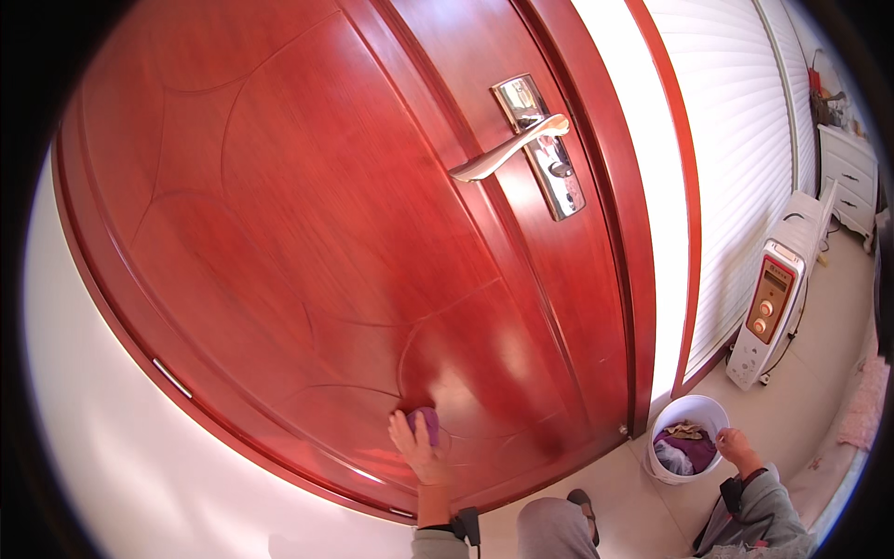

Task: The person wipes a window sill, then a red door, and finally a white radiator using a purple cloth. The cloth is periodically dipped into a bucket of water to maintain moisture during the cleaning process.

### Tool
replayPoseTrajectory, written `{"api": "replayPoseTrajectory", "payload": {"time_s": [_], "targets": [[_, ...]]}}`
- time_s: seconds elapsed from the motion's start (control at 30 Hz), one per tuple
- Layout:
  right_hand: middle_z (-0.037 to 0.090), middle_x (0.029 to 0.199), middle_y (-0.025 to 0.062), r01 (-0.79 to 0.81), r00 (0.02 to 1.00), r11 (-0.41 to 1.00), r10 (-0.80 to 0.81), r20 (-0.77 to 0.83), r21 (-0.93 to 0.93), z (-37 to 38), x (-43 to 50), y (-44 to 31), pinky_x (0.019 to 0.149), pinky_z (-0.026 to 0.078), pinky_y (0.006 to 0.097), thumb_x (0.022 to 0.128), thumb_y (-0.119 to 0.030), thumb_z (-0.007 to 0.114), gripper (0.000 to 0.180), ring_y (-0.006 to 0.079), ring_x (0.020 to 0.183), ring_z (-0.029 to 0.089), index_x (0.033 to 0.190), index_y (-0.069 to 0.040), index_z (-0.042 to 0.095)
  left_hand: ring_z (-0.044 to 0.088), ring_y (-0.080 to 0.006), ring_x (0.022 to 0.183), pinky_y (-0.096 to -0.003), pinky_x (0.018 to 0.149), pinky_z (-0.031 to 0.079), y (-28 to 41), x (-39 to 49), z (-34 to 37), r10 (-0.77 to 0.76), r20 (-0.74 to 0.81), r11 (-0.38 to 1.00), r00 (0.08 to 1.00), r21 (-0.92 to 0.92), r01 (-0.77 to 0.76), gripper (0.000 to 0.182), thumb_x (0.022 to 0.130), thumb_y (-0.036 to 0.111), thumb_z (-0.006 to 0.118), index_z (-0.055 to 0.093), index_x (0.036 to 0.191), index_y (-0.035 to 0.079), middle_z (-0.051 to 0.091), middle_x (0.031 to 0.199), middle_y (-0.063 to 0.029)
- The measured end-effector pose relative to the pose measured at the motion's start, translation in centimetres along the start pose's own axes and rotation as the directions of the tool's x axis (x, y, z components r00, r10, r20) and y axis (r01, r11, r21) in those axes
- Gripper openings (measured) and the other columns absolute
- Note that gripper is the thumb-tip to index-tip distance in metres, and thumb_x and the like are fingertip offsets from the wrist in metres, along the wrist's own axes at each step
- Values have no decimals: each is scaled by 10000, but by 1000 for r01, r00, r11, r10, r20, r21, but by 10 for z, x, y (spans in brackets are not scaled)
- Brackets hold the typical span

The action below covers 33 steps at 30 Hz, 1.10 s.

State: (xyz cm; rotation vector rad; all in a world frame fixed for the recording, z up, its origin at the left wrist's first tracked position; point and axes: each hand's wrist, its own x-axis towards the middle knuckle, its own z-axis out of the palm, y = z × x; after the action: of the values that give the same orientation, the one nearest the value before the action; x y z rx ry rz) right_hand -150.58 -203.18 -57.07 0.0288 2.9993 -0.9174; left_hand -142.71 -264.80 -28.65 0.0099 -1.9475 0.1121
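My left hand (413,447) presses a folded purple cloth (424,423) against the lower part of a glossy red-brown wooden door (314,230). The palm and fingers cover part of the cloth. Over on the right, my right hand (736,448) has its fingers curled at the rim of a white plastic bucket (684,478). Inside the bucket lie a purple cloth (698,453), a tan cloth (683,430) and some whitish, crumpled material (672,458). The bucket stands on the floor by the door frame.
A polished metal lever handle (513,150) juts from the door. An oil-filled radiator (772,300) with a trailing cord stands beyond the bucket, near white blinds (733,140). Farther off is a white chest of drawers (847,175). Bedding with pink fabric (860,409) borders the right side.
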Motion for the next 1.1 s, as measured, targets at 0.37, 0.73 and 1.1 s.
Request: {"api": "replayPoseTrajectory", "payload": {"time_s": [0.37,0.73,1.1], "targets": [[658,748,162,156,980,986,-162,118,57,60,-48,-69,698,524,443,783,-204,638,142,357,762,655,880,-103,659,425,-358,1280,-411,1072,356,-102,368,-123,151,-439,983,886,158,-89,609,718,-163,437,541,1275,62,480,1360,-167],[684,842,143,129,881,988,-152,448,81,95,-141,-73,735,521,440,772,-238,606,194,342,815,662,906,-120,681,402,-445,1286,-590,1071,286,-55,50,-32,46,-64,998,997,-35,-48,446,777,-14,488,561,1216,6,470,1350,-229],[684,857,150,167,897,980,-197,396,108,76,-137,-56,741,516,421,753,-216,611,184,338,837,659,890,-109,673,444,-373,1274,-459,1087,343,-154,275,-121,223,-329,952,918,277,-132,555,713,-162,458,568,1225,22,502,1337,-179]]}}
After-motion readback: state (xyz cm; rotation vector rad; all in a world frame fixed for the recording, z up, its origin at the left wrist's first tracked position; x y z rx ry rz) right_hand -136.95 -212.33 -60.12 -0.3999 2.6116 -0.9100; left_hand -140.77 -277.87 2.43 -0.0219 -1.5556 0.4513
